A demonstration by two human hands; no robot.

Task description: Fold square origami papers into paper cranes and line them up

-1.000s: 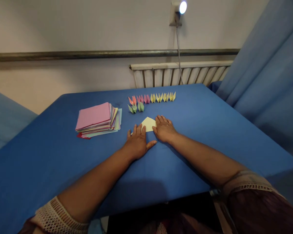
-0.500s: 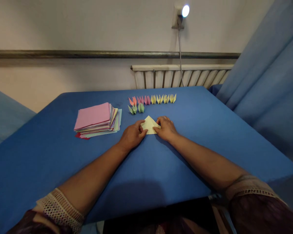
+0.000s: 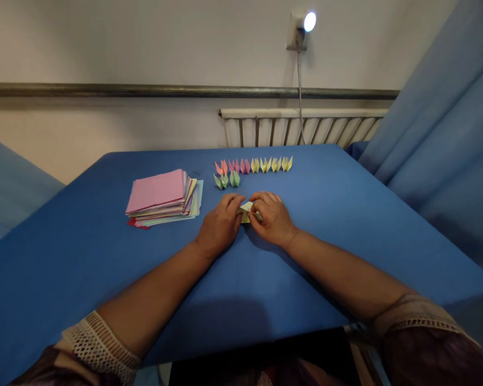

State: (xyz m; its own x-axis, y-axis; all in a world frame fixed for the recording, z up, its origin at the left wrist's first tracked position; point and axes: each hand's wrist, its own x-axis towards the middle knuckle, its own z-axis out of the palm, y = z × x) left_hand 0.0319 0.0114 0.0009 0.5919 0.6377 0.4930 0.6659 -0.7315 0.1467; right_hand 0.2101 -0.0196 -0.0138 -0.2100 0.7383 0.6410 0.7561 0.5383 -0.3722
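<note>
A small piece of pale yellow folded paper is between my two hands, over the middle of the blue table. My left hand pinches its left side with thumb and fingers. On the other side, my right hand grips the paper, thumb and fingertips closed near its centre. My fingers cover much of the paper, so its exact fold is hidden. Just beyond my hands stand small folded paper cranes: a row with orange, pink and yellow ones, and green ones in front at the left.
A thick stack of coloured paper sheets, pink on top, lies to the left on the blue tablecloth. Behind the table are a radiator, a metal rail and a lit plug-in lamp. A blue curtain hangs at right.
The yellow paper lay flatter as a triangle with its peak showing; now its top is folded down and less of it shows. My hands have drawn closer together.
</note>
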